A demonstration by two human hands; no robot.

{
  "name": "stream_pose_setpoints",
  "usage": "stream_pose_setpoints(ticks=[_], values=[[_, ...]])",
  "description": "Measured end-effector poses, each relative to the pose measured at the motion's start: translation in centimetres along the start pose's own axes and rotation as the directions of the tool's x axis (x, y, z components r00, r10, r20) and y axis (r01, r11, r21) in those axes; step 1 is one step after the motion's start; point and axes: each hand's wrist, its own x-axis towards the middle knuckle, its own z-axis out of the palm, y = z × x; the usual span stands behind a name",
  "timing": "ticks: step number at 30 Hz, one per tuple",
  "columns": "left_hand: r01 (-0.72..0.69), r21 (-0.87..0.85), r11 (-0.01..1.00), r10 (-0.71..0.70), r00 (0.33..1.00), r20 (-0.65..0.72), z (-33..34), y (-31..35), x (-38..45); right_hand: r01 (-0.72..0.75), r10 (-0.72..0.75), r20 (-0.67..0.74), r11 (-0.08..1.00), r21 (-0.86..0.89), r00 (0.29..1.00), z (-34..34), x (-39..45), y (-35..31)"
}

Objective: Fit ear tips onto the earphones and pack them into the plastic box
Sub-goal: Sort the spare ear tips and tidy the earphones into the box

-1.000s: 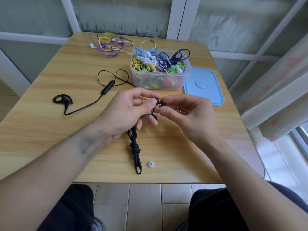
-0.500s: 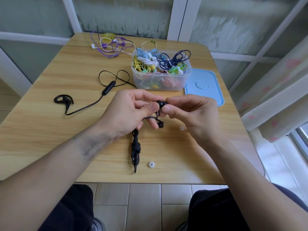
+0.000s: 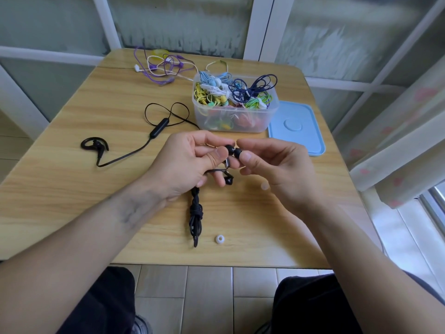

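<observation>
Over the middle of the tabletop (image 3: 72, 194) the left hand (image 3: 187, 162) has its grip clamped on a black earphone (image 3: 228, 149), thumb and fingers curled round it, while the bundled black cord (image 3: 196, 215) hangs down toward six o'clock. The right hand (image 3: 277, 165) pinches a black ear tip (image 3: 238, 153) right against the earbud. The plastic box (image 3: 236, 116) of coloured earphones sits at twelve o'clock with its blue lid (image 3: 296, 126) at two o'clock, and a white ear tip (image 3: 219, 239) lies at six o'clock beside the cord's end.
</observation>
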Motion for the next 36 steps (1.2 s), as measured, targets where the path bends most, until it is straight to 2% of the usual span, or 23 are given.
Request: stream_pose_setpoints(ticks=[9, 16, 27, 36], values=[[-0.016, 0.0, 1.0, 0.016, 0.997, 0.075, -0.25, 0.09, 0.01, -0.083, 0.069, 0.088, 0.983, 0.164, 0.994, -0.23, 0.0, 0.38], [-0.027, -0.005, 1.0, 0.027, 0.992, 0.124, -0.38, 0.12, 0.03, -0.186, 0.144, 0.205, 0.961, 0.206, 0.968, -0.77, 0.14, -0.12], [-0.035, 0.037, 0.999, 0.028, 0.985, 0.171, -0.36, 0.26, -0.28, -0.203, 0.148, 0.224, 0.949, 0.242, 0.963, -0.62, -0.1, 0.32], [0.001, 0.028, 1.0, -0.006, 0.987, 0.159, -0.18, 0.21, -0.44, -0.144, 0.12, 0.146, 0.975, 0.17, 0.982, -0.61, -0.22, 0.22]])
